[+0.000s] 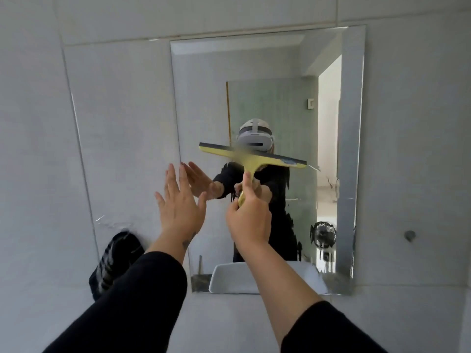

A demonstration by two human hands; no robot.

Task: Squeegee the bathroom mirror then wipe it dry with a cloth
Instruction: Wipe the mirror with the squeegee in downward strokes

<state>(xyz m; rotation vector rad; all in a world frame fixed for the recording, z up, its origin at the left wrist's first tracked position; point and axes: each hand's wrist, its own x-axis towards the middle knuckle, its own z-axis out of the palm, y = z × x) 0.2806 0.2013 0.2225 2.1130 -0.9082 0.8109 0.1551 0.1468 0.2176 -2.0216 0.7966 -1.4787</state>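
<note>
A bevelled rectangular mirror (280, 72) hangs on the grey tiled wall. My right hand (248, 217) is shut on the handle of a yellow squeegee (251, 157), whose dark rubber blade lies tilted across the middle of the glass, right end lower. My left hand (178, 202) is open with fingers spread, flat near the mirror's left edge at mid height. A dark striped cloth (114, 258) hangs on the wall below and left of my left hand. Streaks and dark drips show on the lower part of the glass.
The mirror reflects a person in a headset and black sleeves, a white basin (237, 276), a small black fan and an open doorway. A small round hook (409, 235) sits on the wall to the right of the mirror.
</note>
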